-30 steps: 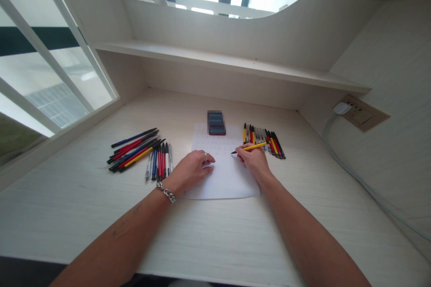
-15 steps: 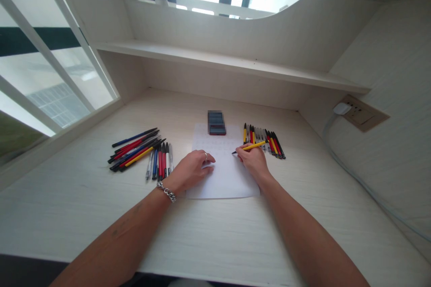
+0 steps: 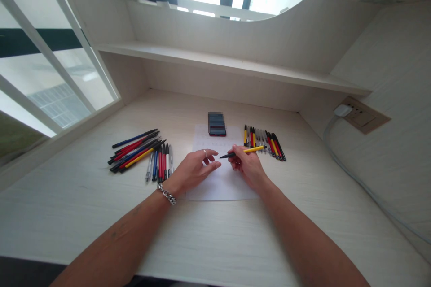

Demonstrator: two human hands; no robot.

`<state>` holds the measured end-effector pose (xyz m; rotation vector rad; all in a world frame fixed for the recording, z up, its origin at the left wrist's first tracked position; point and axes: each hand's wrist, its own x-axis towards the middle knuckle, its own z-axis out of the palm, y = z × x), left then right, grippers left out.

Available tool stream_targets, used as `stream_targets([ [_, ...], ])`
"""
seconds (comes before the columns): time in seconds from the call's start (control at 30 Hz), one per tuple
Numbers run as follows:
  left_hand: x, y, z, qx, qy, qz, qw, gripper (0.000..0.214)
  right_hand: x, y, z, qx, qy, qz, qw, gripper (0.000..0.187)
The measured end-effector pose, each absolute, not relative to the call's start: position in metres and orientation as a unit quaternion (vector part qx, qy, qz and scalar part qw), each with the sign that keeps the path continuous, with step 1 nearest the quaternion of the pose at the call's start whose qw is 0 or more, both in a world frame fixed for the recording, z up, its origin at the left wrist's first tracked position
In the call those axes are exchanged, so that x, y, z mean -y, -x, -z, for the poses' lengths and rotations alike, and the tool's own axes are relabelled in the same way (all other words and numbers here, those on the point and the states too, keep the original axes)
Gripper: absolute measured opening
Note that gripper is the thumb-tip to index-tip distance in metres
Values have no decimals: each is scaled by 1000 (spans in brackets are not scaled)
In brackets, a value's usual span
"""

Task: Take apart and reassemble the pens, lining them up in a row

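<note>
Yellow-and-black pen (image 3: 255,148), one, held in the fingers of the right hand (image 3: 248,165) above the right half of the paper; black tip to the left, yellow end to the right; contact between tip and sheet cannot be told. Left hand (image 3: 194,168): holding nothing, thumb and fingers parted, just left of the pen tip, over the left part of the paper; silver ring (image 3: 205,153) on a finger, chain bracelet (image 3: 167,194) at the wrist. Paper (image 3: 218,189): one white sheet, faint marks toward the far edge. Dark device (image 3: 216,122): one, pixelated, at the far edge of the sheet. Loose pens (image 3: 137,151): blue, red, black and yellow, overlapping, at left. Left row of pens (image 3: 160,163): clear, blue, red and white, between loose pens and left hand. Right row of pens (image 3: 272,144): yellow, red, clear and black, beyond the right hand. All on a pale desk (image 3: 208,240).
</note>
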<state>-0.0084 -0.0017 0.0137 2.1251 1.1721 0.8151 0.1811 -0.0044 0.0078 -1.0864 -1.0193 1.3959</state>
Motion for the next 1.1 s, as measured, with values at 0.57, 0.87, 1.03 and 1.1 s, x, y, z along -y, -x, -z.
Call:
stream_targets([
  [0.57,0,13,-15,-474,-809,-266,225,18,-1,-193,-9,459,536,-473,527,44],
  [0.87,-12,27,-16,-495,-775,-324,223,20,1,-209,-14,643,539,-379,389,25],
  [1.03,-13,30,-15,-489,-767,-342,236,17,9,-211,-23,731,521,-311,312,17],
  [1.1,-13,29,-15,-485,-764,-349,242,17,11,-211,-25,755,515,-276,298,15],
])
